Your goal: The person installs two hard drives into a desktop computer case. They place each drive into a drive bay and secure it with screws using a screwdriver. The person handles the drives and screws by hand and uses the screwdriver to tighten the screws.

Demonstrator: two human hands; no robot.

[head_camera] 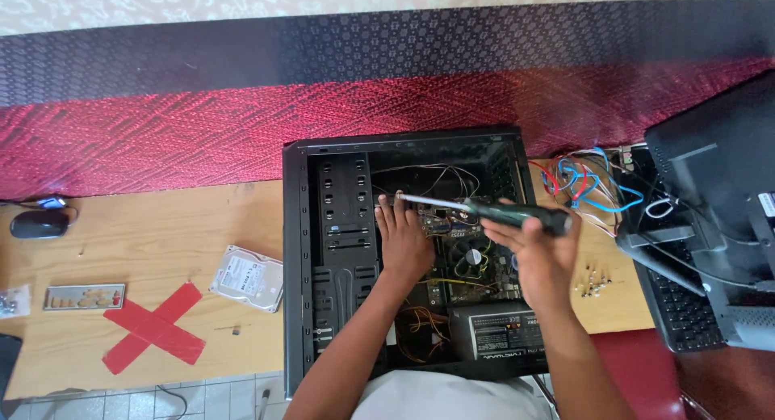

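Lying open on its side on a wooden table (pixel 161 242): 1 black computer case (pixel 323 266), side panel off, interior facing up.

Item 1, screwdriver (pixel 484 210): dark green-black handle, long bright steel shaft, tip pointing left across the case. Held in the right hand (pixel 537 254), whose fingers are wrapped shut around the handle. Judged light, rigid, and slightly slick at the shaft; best taken at the handle, as now.

Item 2, motherboard (pixel 464 258): seated in the case floor, round cooler fan at centre. The left hand (pixel 404 238) rests flat on its left edge, fingers spread and pointing upward, gripping nothing. Judged stiff but fragile; hold it by the edges only, clear of components and pins.

Item 3, power supply (pixel 504 331): grey box at the near corner of the case, probably heavy.

Also on the table: 1 hard drive (pixel 248 279), 1 metal port plate (pixel 84 296), 1 red tape cross (pixel 155 327), 1 mouse (pixel 39 224), a bundle of red, blue and white wires (pixel 585 182), a keyboard (pixel 682 307), and a monitor back (pixel 718 202).
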